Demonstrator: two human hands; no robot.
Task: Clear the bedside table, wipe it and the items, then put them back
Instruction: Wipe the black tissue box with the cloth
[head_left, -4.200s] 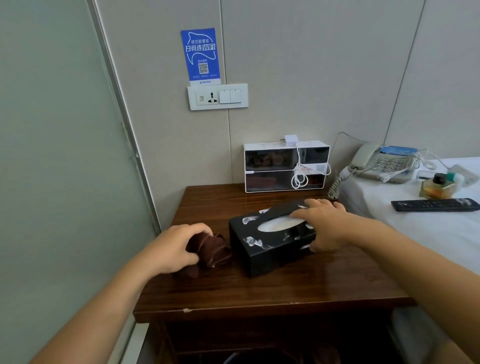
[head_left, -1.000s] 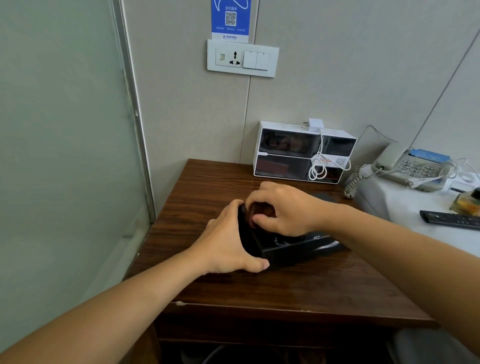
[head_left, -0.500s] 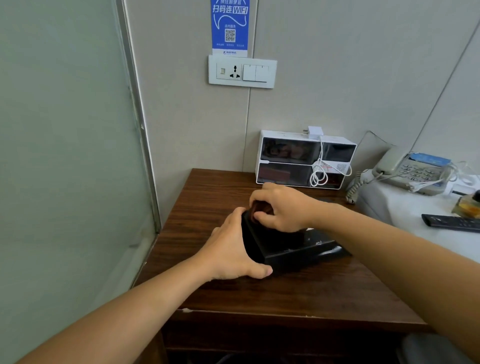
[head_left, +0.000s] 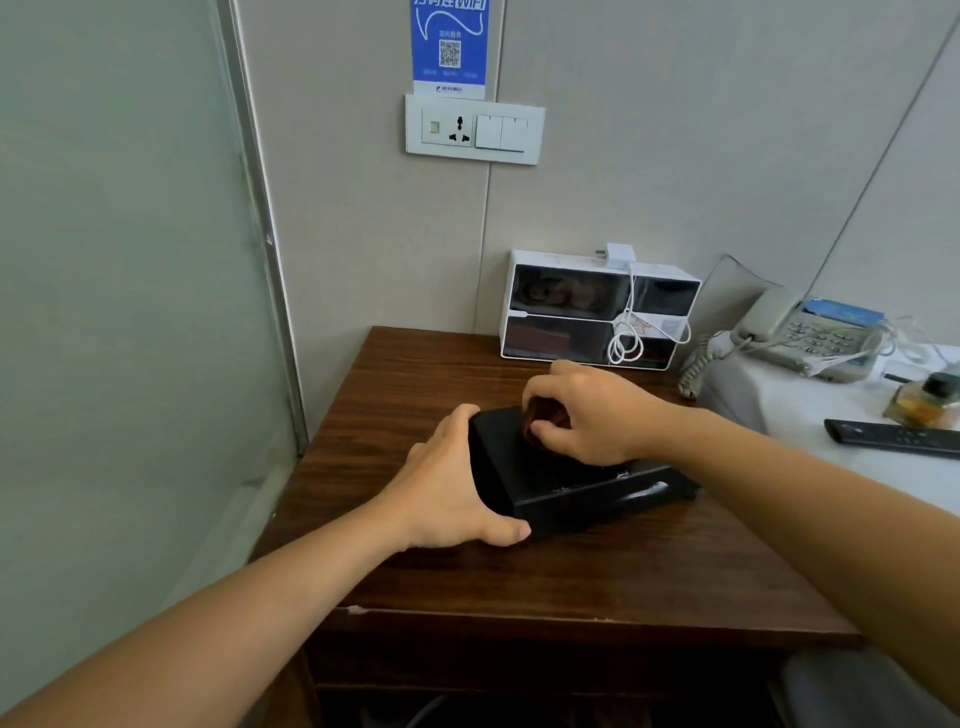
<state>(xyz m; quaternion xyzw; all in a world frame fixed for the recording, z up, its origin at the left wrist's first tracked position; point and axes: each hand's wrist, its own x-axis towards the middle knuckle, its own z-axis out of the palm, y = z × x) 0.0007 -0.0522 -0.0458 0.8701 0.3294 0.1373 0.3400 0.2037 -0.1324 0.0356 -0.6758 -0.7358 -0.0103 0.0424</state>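
On the counter (head_left: 415, 374) there are two things: one black box (head_left: 524, 467) near the middle and one white organizer (head_left: 597, 312) at the back edge. One brown cloth (head_left: 540, 415) is on the black box. One white cable (head_left: 626, 338) hangs on the organizer. There are two hands: one left hand (head_left: 447, 493) and one right hand (head_left: 592, 415). On the bed (head_left: 779, 400) beside the right edge there are one telephone (head_left: 810, 332), one remote control (head_left: 893, 439) and one small bottle (head_left: 922, 397).

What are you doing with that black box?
A person is cleaning a black tissue box on the wooden bedside table. The left hand holds the box's near corner while the right hand rubs a dark brown cloth over it. The phone and remote sit on the bed.
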